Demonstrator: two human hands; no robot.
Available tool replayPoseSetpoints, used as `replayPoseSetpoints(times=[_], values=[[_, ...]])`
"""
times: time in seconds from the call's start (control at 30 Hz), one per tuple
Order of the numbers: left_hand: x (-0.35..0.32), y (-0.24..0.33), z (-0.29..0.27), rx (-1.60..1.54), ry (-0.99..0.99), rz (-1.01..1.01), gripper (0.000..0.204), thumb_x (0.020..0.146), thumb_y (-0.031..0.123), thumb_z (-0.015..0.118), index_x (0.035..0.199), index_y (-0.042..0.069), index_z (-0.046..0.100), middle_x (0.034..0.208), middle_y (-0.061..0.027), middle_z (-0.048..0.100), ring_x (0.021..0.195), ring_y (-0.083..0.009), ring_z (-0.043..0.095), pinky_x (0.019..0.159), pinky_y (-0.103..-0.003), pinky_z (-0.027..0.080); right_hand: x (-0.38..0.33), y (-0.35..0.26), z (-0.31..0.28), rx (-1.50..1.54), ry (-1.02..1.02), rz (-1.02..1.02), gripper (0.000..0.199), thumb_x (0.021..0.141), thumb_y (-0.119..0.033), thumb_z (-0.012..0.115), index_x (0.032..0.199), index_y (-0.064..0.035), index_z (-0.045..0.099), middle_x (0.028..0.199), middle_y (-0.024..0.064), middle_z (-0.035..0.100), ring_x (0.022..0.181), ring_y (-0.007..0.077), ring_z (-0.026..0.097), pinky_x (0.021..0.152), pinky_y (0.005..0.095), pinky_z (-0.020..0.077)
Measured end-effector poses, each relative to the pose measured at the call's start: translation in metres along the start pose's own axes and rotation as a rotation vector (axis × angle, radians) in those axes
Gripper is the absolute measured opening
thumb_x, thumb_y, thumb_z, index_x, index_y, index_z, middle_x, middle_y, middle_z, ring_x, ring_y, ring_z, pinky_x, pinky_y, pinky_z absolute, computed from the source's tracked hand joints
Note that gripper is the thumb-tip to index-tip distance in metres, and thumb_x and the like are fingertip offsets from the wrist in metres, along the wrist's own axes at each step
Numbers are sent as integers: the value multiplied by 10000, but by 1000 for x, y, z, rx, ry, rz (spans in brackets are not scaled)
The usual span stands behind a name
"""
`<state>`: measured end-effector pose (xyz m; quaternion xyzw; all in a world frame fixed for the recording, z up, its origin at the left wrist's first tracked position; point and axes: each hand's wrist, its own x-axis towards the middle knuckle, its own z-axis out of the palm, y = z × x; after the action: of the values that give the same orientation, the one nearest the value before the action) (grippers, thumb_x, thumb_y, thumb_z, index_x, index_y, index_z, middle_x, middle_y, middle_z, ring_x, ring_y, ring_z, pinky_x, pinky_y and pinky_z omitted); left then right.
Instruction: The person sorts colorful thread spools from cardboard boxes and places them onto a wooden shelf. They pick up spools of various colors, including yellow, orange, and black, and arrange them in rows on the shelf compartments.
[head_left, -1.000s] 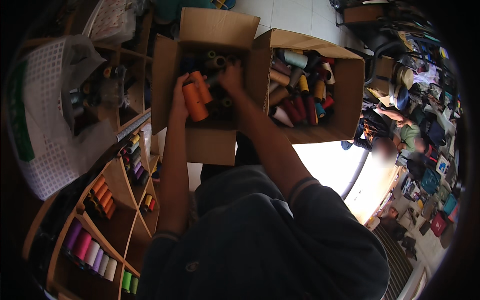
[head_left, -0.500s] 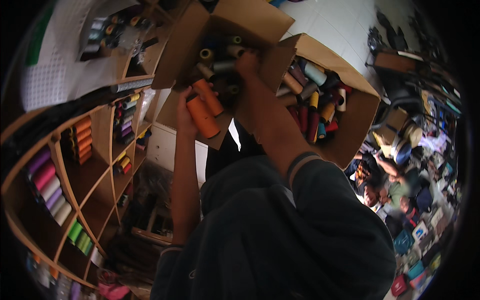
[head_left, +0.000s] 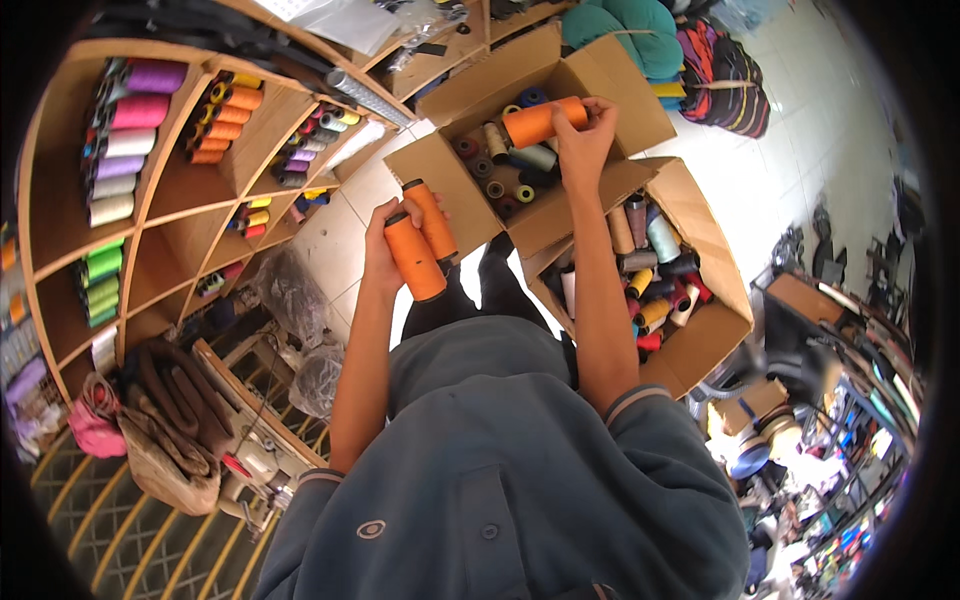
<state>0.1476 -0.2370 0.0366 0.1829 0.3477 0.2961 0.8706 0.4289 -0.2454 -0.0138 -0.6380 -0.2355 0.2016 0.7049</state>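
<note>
Spools (head_left: 532, 124), orange, in hands (head_left: 587, 135) — 3 now, 2 visible earlier

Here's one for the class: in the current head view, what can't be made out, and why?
All in the head view:
The left hand's palm: hidden behind two orange spools.
Much of the floor of the open box by the right hand: covered by spools.
Part of the grey shirt: cut off by the lower edge.
Clutter at lower right: too small and blurred to identify.
</note>
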Motion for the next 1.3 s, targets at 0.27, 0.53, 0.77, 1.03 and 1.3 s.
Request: replayPoseSetpoints(times=[0.27, 0.53, 0.77, 1.03, 1.3], values=[[-38, 12, -15, 33, -8, 15, 410, 914, 385, 398, 696, 43, 462, 1170, -196, 513, 1030, -332, 551, 845, -470, 500, -40, -87, 36, 834, -85, 454, 486, 849, -171, 691, 1253, -108, 428, 1212, 163, 461, 1049, 250, 536, 907, 422, 487], [-69, 25, -42, -27, 54, 90, 410, 896, 400, 417, 691, 47, 457, 1164, -211, 501, 1020, -331, 554, 830, -481, 515, -72, -57, 94, 1264, -279, 871, 353, 886, -190, 603, 1114, 36, 458, 1049, 162, 529, 918, 255, 537, 843, 394, 463], [-96, 38, -96, -140, 102, 139, 416, 887, 415, 429, 688, 50, 451, 1163, -210, 500, 1014, -338, 554, 810, -505, 517, -126, -46, 149, 1014, -408, 922, 394, 863, -130, 593, 1202, -95, 395, 1019, 144, 526, 847, 252, 544, 771, 399, 478], [-128, 63, -175, -243, 139, 148, 407, 888, 403, 445, 697, 44, 459, 1145, -188, 505, 995, -338, 560, 793, -525, 522, -179, -36, 224, -29, -768, 341, 669, 855, -143, 657, 1416, -82, 298, 1037, 134, 614, 847, 228, 643, 774, 347, 527], [-148, 96, -250, -267, 152, 168, 398, 894, 401, 443, 710, 49, 465, 1154, -186, 510, 1003, -347, 562, 810, -518, 518, -214, -2, 283, -408, -838, -45, 479, 761, -160, 778, 1171, -40, 563, 1078, 108, 657, 1018, 174, 616, 867, 325, 495]])
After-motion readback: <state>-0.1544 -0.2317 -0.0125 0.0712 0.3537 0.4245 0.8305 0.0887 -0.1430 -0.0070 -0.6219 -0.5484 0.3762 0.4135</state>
